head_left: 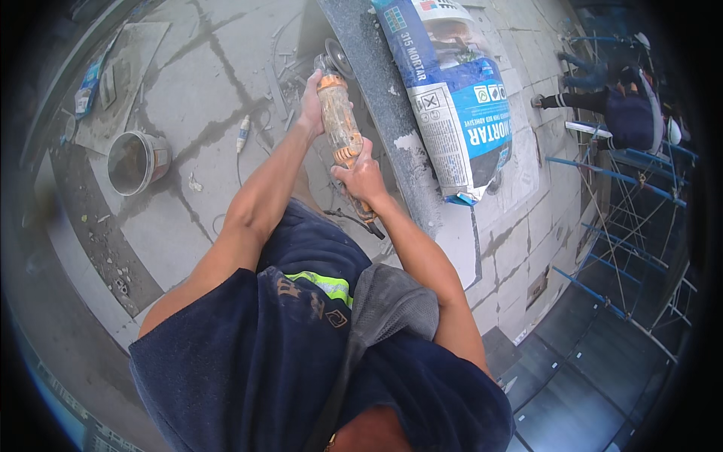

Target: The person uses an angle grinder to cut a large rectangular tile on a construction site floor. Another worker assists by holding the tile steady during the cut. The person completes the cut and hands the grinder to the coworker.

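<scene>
Both my hands hold a dusty orange angle grinder (340, 120), its body pointing away from me. My left hand (310, 107) wraps the front end near the head. My right hand (363, 178) grips the rear of the body, and a dark cord leaves it below. The cutting disc (340, 59) stands on edge at the left side of a long grey stone slab (376, 98); whether it touches the slab I cannot tell. On the slab's right side lies a full blue and white sack (459, 113).
A dirty white bucket (157, 162) stands on the paving at left. Near it, a white cable connector (242, 134) lies with its cord. Another blue sack (89, 87) is farther left. At right, another worker (636, 113) is beside blue scaffolding (617, 175).
</scene>
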A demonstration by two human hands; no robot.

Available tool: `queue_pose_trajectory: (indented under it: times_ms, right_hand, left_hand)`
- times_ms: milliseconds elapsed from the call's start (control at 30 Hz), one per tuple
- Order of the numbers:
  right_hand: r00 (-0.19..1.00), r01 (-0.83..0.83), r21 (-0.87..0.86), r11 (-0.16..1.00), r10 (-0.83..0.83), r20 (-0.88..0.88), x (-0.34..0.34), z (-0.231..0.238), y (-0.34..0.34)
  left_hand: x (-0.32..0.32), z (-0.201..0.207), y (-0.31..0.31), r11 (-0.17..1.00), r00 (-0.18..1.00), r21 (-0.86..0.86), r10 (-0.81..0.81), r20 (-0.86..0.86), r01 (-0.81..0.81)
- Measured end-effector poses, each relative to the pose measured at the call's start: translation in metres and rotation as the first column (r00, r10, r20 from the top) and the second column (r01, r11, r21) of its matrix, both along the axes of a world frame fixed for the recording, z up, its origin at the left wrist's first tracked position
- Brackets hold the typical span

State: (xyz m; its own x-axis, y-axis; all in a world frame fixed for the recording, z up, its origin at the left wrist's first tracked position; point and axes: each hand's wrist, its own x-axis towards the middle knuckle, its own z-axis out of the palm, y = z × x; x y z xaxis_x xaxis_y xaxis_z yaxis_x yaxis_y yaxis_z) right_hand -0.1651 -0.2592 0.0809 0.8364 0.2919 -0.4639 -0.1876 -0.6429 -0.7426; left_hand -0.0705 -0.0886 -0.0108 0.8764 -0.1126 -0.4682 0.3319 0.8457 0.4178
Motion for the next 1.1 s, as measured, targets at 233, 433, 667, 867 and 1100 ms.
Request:
queue_pose_trajectory:
  times_ms: [233, 433, 667, 867, 1100]
  right_hand:
    - [0.999, 0.0, -0.023, 1.0, -0.001, -0.044, -0.002, 0.009, 0.001]
    - [0.999, 0.006, 0.009, 1.0, -0.006, -0.05, -0.021, 0.013, -0.012]
    - [0.999, -0.004, 0.02, 1.0, 0.003, 0.041, -0.049, -0.006, -0.031]
    - [1.0, 0.024, 0.045, 0.999, -0.024, -0.015, -0.059, -0.005, -0.038]
    - [0.999, 0.026, 0.039, 0.999, -0.027, 0.023, -0.049, -0.008, -0.03]
  left_hand:
    - [-0.001, 0.003, -0.001, 1.0, 1.0, -0.006, -0.009, -0.016, 0.009]
    - [-0.023, 0.016, -0.013, 1.0, 0.999, 0.008, -0.009, -0.049, 0.009]
    - [-0.046, 0.015, -0.029, 1.0, 0.998, -0.004, -0.017, -0.061, 0.017]
    - [-0.053, 0.007, -0.036, 0.999, 0.997, -0.032, -0.028, -0.066, 0.026]
    - [-0.043, 0.008, -0.027, 0.999, 0.997, -0.027, -0.037, -0.061, 0.035]
